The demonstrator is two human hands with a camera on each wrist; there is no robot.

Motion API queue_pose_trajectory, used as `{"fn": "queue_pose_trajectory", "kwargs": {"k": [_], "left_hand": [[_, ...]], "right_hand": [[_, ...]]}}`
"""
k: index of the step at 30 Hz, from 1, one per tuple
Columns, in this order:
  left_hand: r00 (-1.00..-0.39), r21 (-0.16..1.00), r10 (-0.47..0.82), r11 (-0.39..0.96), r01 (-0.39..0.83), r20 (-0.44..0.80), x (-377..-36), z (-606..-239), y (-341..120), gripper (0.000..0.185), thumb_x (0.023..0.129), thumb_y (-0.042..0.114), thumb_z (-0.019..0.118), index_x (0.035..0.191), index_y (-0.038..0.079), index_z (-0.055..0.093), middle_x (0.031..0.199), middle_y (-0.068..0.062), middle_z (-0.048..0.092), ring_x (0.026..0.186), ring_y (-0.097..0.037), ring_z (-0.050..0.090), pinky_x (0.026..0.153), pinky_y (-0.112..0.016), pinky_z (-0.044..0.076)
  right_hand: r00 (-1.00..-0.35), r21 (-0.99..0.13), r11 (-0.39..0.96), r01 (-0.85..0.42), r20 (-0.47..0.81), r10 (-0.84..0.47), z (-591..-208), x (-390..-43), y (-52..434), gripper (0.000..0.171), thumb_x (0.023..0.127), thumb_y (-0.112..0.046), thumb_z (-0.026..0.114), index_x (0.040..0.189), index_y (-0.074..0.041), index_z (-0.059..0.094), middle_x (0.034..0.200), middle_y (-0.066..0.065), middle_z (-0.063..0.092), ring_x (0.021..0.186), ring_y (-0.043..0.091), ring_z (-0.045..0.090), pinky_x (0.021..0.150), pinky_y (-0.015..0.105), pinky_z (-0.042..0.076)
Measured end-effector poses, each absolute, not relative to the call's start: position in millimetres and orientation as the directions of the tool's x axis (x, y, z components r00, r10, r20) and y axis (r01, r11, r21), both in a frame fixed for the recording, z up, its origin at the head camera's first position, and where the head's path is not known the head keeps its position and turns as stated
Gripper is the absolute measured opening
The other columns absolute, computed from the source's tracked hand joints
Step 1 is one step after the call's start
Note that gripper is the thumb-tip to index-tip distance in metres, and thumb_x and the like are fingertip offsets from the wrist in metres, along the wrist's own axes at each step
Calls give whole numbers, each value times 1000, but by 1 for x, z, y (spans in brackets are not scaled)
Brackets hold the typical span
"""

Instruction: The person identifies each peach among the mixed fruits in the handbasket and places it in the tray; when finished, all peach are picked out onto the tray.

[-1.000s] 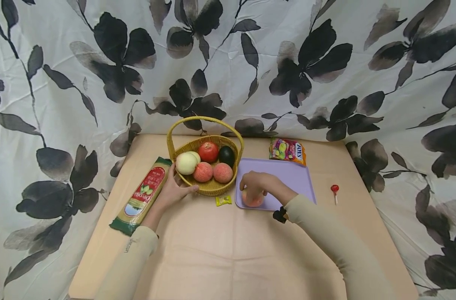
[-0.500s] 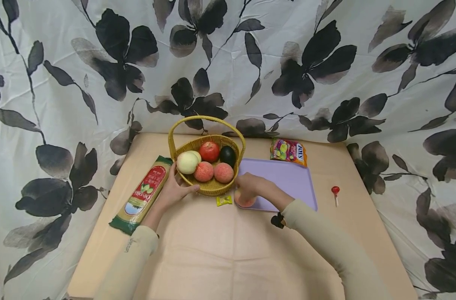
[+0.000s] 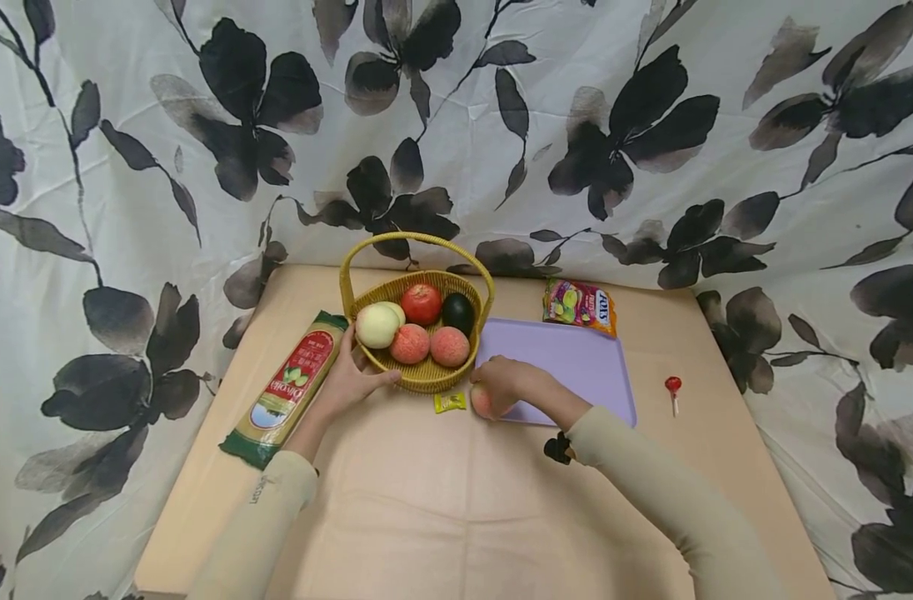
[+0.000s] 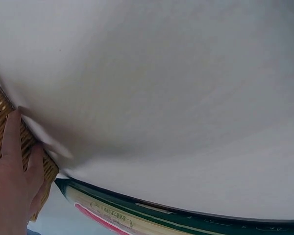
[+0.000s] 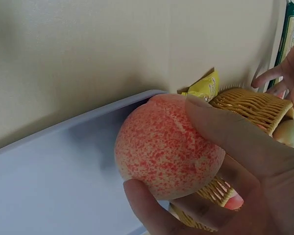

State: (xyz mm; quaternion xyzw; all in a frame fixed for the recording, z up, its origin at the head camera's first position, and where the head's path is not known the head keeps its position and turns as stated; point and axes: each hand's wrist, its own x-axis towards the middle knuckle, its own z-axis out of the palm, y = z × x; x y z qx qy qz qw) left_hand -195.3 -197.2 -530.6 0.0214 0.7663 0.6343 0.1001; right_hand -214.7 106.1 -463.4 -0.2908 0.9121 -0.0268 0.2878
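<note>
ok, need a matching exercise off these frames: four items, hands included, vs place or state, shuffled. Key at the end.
Column 1
1. right hand
2. lollipop
3. dark oval fruit
4. left hand

Column 2
A. inside the basket
B. touching the outside of the basket
C. on the table, to the right of the tray
D. holding a peach

Pairs: 1-D, 2-C, 3-A, 4-B
</note>
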Motion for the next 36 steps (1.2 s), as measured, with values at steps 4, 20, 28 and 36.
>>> {"fn": "queue_pose_trajectory", "kwargs": {"k": [4, 20, 28, 36], "left_hand": [[-981, 972, 157, 221, -78, -114, -198, -541, -199, 130, 87, 23, 87, 166, 23, -16, 176, -13, -3, 162, -39, 11, 129, -57, 23], [-983, 972, 164, 229, -48, -87, -199, -548, -201, 128, 88, 25, 86, 166, 26, -15, 176, -10, -2, 162, -36, 11, 130, -56, 23], [-983, 970, 162, 241, -39, -80, -198, -549, -201, 129, 87, 26, 87, 166, 25, -15, 176, -11, -1, 162, -38, 13, 129, -56, 25], [-984, 972, 161, 230, -39, -78, -198, -549, -201, 129, 87, 25, 86, 166, 24, -15, 176, -12, 0, 162, -39, 13, 129, -56, 25]], "right_hand": [[-691, -234, 866, -442, -526, -495, -461, -215, 105, 55, 83, -17, 83, 133, -8, 60, 116, 13, 69, 102, 25, 63, 91, 45, 59], [-698, -239, 877, -417, -534, -477, -460, -218, 107, 48, 82, -15, 85, 127, -10, 70, 105, 7, 68, 92, 20, 54, 80, 36, 51], [-698, -260, 878, -402, -533, -477, -458, -217, 109, 63, 82, -20, 86, 139, -6, 64, 129, 14, 67, 113, 25, 59, 99, 44, 56], [-703, -261, 881, -395, -531, -473, -446, -219, 109, 67, 82, -23, 87, 142, -7, 61, 135, 15, 64, 123, 29, 59, 103, 49, 55]]}}
